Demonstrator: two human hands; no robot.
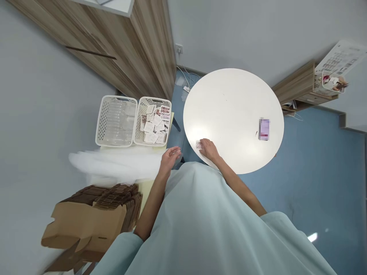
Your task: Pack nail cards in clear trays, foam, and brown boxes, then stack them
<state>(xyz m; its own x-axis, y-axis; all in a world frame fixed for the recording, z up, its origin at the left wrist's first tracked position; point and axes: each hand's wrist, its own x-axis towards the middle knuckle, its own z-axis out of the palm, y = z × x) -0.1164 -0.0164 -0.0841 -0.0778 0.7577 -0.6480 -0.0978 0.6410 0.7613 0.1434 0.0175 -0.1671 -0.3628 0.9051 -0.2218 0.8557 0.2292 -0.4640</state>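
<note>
My right hand (pixel 210 150) rests at the near left edge of the round white table (pixel 232 99). Its fingers curl over a small clear pack with reddish spots (pixel 198 144), which lies on the tabletop and is partly covered by them. My left hand (pixel 170 159) hovers left of the table, beside a pile of white translucent sheeting (pixel 123 164). Its fingers are stretched out with the thumb apart, and nothing shows in them. Beyond that hand stands a white basket (pixel 137 118) holding many small white cards and packs with reddish spots.
Another white basket (pixel 100 120) holds clear plastic pieces. Folded brown cardboard boxes (pixel 86 221) are stacked at lower left. A purple phone-like object (pixel 264 129), partly pixelated, lies on the table's right side. A wood-grain cabinet (pixel 137 49) stands behind the baskets.
</note>
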